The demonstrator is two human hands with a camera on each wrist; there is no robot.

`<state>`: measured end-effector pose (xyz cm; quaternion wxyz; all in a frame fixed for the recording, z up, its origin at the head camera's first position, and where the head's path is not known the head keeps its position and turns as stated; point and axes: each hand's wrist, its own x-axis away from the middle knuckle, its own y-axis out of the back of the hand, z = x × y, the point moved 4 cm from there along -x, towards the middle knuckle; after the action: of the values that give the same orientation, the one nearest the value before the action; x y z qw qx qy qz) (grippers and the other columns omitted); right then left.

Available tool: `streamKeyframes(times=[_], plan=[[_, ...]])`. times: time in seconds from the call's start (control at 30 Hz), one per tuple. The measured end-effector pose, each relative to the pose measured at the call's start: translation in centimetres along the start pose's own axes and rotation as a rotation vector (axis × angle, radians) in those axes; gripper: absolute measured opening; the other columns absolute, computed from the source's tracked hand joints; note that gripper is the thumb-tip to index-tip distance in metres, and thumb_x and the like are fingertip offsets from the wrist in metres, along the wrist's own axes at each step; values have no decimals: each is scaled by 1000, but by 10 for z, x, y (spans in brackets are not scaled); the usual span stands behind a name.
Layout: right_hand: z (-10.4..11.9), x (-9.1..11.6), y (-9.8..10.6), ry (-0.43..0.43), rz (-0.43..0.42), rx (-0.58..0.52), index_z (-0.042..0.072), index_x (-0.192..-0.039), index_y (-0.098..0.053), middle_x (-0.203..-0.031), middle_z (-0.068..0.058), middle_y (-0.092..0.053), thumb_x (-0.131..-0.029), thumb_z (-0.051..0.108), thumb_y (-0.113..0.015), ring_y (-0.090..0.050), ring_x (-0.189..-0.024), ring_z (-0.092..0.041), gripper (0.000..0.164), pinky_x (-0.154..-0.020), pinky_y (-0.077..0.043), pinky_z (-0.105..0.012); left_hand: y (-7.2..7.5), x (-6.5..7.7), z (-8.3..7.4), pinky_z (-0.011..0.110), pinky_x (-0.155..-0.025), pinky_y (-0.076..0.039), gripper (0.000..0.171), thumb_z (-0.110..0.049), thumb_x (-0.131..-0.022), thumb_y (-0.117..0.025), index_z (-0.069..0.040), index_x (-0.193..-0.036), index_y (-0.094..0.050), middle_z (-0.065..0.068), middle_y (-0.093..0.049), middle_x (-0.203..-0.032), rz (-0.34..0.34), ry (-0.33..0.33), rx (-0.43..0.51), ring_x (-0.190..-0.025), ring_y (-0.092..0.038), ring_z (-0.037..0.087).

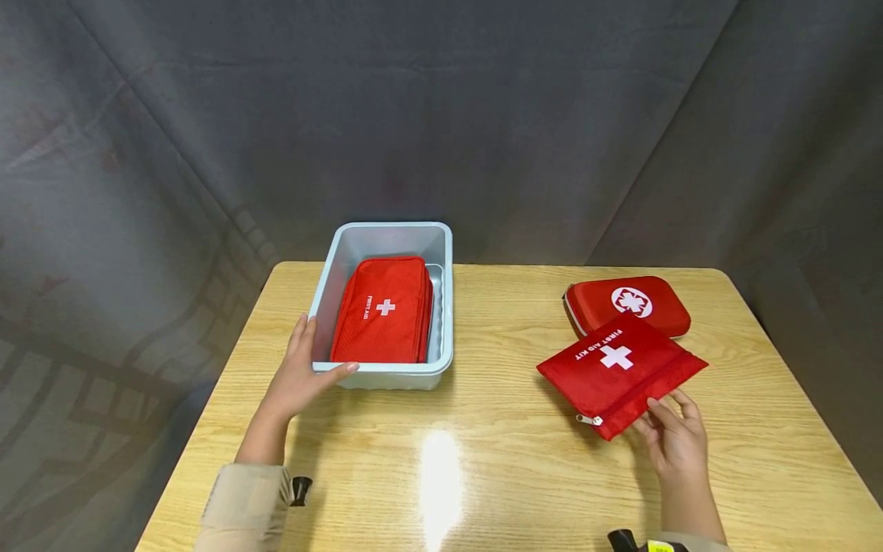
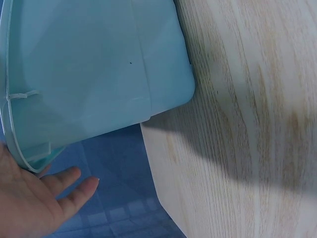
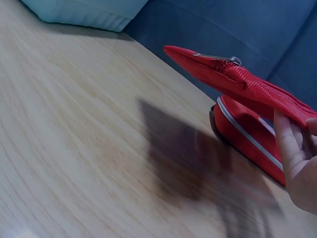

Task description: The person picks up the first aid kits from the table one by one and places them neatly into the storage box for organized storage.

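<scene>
A flat red zip pouch (image 1: 607, 376) marked FIRST AID KIT is held off the table by my right hand (image 1: 672, 437), thumb on top and fingers beneath its near edge. In the right wrist view the pouch (image 3: 247, 87) is seen edge-on, its zipper pull at the top and its shadow on the wood below. My left hand (image 1: 297, 383) rests at the near left corner of a pale grey-blue plastic bin (image 1: 386, 376), fingers along the left rim and thumb at the front rim. Inside the bin lies a red FIRST AID bag (image 1: 382, 330).
A red hard-shell case (image 1: 662, 307) with a white round emblem lies at the table's back right, partly behind the lifted pouch. The wooden table (image 1: 497, 445) ends at a dark grey curtain (image 1: 483, 138) behind it.
</scene>
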<state>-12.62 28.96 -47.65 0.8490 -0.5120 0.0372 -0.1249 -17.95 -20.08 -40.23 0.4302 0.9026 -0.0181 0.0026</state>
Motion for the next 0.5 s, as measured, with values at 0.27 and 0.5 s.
streamKeyframes(times=[0.27,0.5], plan=[[-8,-10,3,-7,74,48,4,-100,-47,-80,-17,-62,-83,-17,-38,-59,-60,-28,29,-53,-50,-38,0,0,1,59,-86,-28,101,-52,-70,-61,-6,-139,-4,9,3,-143,8,9,5,-124,-14,36],[-16,-32,34,-7,121,168,9,-106,-49,-88,-13,-63,-80,-13,-49,-61,-67,-25,35,-57,-50,-37,0,0,0,59,-86,-29,101,-52,-70,-62,-6,-139,-4,9,3,-143,10,12,9,-124,-15,36]])
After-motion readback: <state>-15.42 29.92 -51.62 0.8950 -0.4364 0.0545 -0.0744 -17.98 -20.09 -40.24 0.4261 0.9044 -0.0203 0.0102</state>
